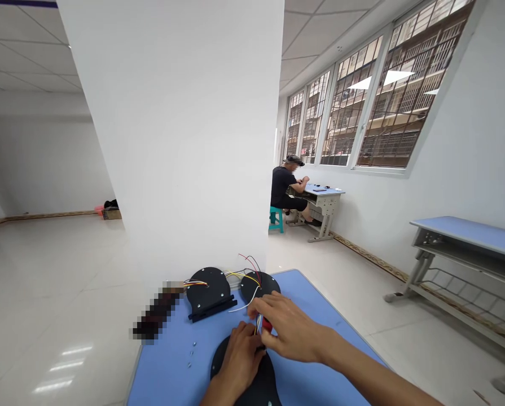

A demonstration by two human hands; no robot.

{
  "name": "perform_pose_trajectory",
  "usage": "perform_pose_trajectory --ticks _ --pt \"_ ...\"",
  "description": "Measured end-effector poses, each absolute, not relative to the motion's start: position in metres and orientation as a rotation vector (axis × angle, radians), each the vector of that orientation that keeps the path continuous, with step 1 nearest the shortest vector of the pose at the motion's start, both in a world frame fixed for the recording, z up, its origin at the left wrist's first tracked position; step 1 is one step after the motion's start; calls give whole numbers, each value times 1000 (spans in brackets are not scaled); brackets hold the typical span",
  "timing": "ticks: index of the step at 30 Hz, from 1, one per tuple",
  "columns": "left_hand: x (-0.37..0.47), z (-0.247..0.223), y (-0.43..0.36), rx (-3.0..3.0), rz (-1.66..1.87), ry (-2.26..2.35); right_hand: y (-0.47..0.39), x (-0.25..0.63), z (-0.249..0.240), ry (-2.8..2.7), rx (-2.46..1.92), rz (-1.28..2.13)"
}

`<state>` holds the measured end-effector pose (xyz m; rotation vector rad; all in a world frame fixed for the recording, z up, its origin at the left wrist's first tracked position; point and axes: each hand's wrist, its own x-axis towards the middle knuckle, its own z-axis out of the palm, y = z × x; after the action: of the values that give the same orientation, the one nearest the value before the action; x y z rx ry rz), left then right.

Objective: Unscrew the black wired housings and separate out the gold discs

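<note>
On the blue tabletop (167,366), a black rounded plate (266,383) lies close to me. My left hand (241,352) rests on it, fingers bent together near a bundle of thin wires (258,324); what they pinch is hidden. Just right of the wires, my right hand (292,330) curls around a red object (267,325), mostly covered by the fingers. Behind my hands are two more black round housings, one at the left (207,290) with a black bar (213,310) at its front edge, the other at the right (271,282) with red, black, yellow and white wires.
Several small screws (191,353) lie left of the near plate. A pixelated dark item (157,316) is at the table's left edge. A white wall (184,141) stands behind the table. Farther off, a person (282,183) sits at another desk (326,193); a third desk (472,228) is at right.
</note>
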<state>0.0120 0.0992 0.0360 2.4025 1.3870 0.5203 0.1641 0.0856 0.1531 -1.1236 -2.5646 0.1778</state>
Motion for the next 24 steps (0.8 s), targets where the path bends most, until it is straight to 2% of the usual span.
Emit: perform_pose_trajectory --ticks 8,13,19,24 --pt "23 44 92 2531 314 1369 77 174 155 -2365 -1201 183" --pt "22 59 89 2529 328 1335 64 182 163 -2258 -1248 200" --pt "-27 71 80 2370 623 1464 39 187 157 -2266 -1242 417" --pt "-102 37 82 2105 1077 1730 30 184 144 -2278 -1257 523"
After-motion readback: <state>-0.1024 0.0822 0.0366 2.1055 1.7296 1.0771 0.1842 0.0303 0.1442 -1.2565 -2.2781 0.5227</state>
